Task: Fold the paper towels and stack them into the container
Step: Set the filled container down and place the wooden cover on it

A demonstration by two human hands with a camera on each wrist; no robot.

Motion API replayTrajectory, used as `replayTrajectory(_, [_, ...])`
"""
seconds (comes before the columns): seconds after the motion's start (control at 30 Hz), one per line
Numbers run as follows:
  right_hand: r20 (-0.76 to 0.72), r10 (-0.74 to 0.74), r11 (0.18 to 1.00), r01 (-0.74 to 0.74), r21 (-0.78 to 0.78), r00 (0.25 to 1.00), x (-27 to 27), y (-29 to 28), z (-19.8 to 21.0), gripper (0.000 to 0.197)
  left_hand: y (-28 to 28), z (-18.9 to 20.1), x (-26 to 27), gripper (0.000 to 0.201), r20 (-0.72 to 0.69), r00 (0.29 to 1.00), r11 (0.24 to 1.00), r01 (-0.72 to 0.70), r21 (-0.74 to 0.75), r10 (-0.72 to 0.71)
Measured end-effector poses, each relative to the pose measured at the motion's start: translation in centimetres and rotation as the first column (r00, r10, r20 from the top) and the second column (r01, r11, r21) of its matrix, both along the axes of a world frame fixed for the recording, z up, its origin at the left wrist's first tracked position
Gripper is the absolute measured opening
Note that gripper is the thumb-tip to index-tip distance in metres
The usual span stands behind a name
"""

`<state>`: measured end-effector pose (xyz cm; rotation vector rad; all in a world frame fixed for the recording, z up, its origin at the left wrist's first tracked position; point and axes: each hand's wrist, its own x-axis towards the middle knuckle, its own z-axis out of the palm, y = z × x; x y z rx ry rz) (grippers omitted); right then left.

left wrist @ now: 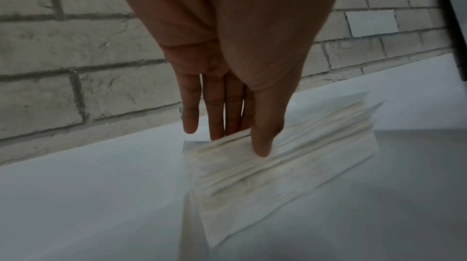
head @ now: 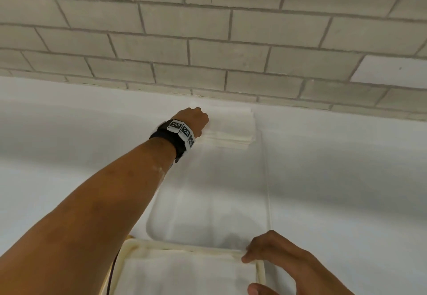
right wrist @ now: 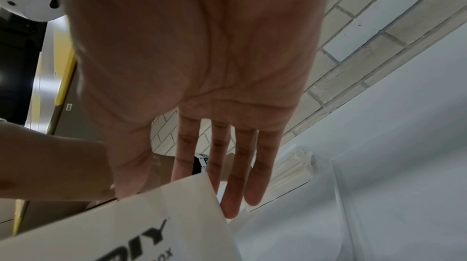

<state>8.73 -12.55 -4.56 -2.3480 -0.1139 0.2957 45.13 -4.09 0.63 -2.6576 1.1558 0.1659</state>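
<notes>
A stack of white paper towels (head: pixel 231 133) (left wrist: pixel 290 161) (right wrist: pixel 293 173) lies on the white table against the brick wall. My left hand (head: pixel 199 121) (left wrist: pixel 240 141) reaches to its left end. The thumb (left wrist: pixel 262 145) presses the near edge and the straight fingers sit behind the top layers, pinching them. Near me stands a white container (head: pixel 184 247) (right wrist: pixel 151 235) with folded towels (head: pixel 184 276) inside. My right hand (head: pixel 249 275) is at its far right corner, with straight fingers (right wrist: pixel 230 195) touching the rim. The container wall hides the thumb tip and index tip.
A flat pale sheet (head: pixel 208 190) lies on the table between the stack and the container, hard to tell from the tabletop. The brick wall (head: pixel 208 52) closes off the far side. A dark cable (head: pixel 113 271) runs along the container's left side.
</notes>
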Motion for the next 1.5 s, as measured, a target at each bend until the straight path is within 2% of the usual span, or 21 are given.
replayTrajectory(0.1, [0.063, -0.135, 0.99, 0.133, 0.044, 0.989, -0.6, 0.6, 2.4, 0.027, 0.2, -0.4, 0.1, 0.037, -0.026, 0.999, 0.999, -0.026, -0.036, 0.025])
replayTrajectory(0.2, [0.103, -0.125, 0.991, 0.12, 0.054, 0.987, -0.9, 0.9, 3.2, 0.027, 0.3, 0.1, 0.2, 0.031, -0.036, 0.998, 0.993, -0.06, -0.103, 0.056])
replayTrajectory(0.3, [0.128, -0.124, 0.992, 0.12, 0.036, 0.984, -0.7, 0.8, 2.8, 0.03, 0.8, 0.7, 0.0, 0.031, 0.02, 0.998, 0.984, -0.056, -0.166, 0.06])
replayTrajectory(0.47, [0.102, -0.127, 0.992, 0.128, -0.007, 0.987, -0.8, 1.2, 3.9, 0.037, 1.6, 2.2, 0.0, 0.03, 0.074, 0.996, 0.963, -0.037, -0.266, 0.059])
replayTrajectory(0.6, [0.08, -0.108, 0.992, 0.113, -0.062, 0.991, -0.6, 1.5, 4.5, 0.037, 2.1, 2.0, 0.3, 0.031, 0.048, 0.997, 0.963, -0.049, -0.264, 0.064])
replayTrajectory(0.83, [0.055, -0.143, 0.987, 0.146, -0.063, 0.988, -1.4, 1.5, 4.5, 0.04, 1.9, 0.5, 0.0, 0.032, -0.118, 0.988, 0.968, -0.124, -0.218, 0.1])
replayTrajectory(1.13, [0.029, -0.148, 0.988, 0.149, -0.032, 0.988, -0.9, 1.2, 4.6, 0.043, 0.4, 0.5, 0.2, 0.033, -0.066, 0.976, 0.943, -0.217, -0.254, 0.207])
replayTrajectory(1.33, [0.011, -0.121, 0.992, 0.121, -0.036, 0.993, -0.6, 1.0, 4.6, 0.042, 0.4, 1.2, 0.8, 0.03, -0.171, 0.95, 0.912, -0.301, -0.278, 0.261])
replayTrajectory(1.5, [0.008, -0.104, 0.994, 0.105, -0.04, 0.994, -0.4, 1.0, 4.6, 0.044, 0.8, 1.5, 1.0, 0.027, -0.215, 0.944, 0.897, -0.308, -0.316, 0.249])
